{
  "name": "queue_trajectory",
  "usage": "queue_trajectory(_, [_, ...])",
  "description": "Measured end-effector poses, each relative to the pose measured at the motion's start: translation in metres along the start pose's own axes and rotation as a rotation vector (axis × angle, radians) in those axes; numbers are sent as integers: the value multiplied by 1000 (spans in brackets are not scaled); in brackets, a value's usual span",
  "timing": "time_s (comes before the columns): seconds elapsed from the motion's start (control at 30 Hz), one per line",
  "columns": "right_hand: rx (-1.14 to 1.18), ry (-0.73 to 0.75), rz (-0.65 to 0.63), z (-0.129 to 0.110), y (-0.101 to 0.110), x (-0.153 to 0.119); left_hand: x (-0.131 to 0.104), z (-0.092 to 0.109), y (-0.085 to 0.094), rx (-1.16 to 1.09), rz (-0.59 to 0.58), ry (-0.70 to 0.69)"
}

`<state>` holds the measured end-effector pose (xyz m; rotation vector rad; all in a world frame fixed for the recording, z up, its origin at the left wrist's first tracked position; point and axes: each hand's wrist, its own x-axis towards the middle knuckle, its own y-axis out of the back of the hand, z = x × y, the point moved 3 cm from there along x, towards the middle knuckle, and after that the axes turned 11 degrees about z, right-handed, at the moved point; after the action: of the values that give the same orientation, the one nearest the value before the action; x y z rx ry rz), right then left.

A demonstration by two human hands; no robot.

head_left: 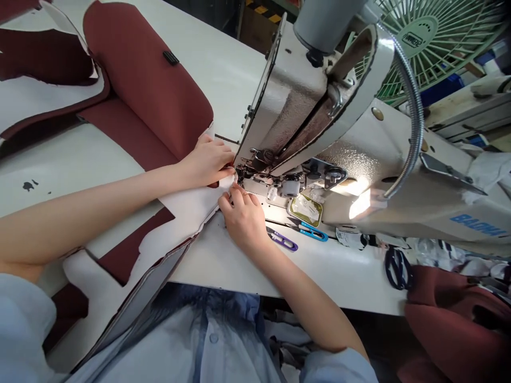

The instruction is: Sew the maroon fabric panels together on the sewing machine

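My left hand lies on the maroon and white fabric piece, just left of the sewing machine's needle area. Its fingers are bent and pressed together on the material. My right hand is just in front of the needle area, with curled fingers pinching the edge of the same fabric. Both sets of fingertips nearly meet at the presser foot, where the needle itself is hard to make out. The fabric's white backing faces up beside the hands and trails toward my lap.
Purple snips, blue snips and a small green tray lie right of my right hand. The machine head rises ahead. A green fan stands behind, and maroon fabric is at lower right.
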<state>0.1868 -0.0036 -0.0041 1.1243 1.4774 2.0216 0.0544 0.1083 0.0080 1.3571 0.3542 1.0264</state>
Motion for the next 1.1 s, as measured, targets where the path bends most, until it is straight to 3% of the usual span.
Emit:
queue_trajectory(0.17, [6, -56, -57, 11, 3, 0, 12, 11, 0, 7, 9, -21])
queue_trajectory(0.47, [45, -56, -81, 10, 8, -3, 11, 32, 16, -24, -114, 45])
queue_trajectory(0.97, [21, -43, 31, 6, 3, -7, 11, 29, 17, -31, -144, -8])
queue_trajectory(1.1, [24, -43, 20, 5, 3, -5, 11, 29, 14, -13, -88, -41])
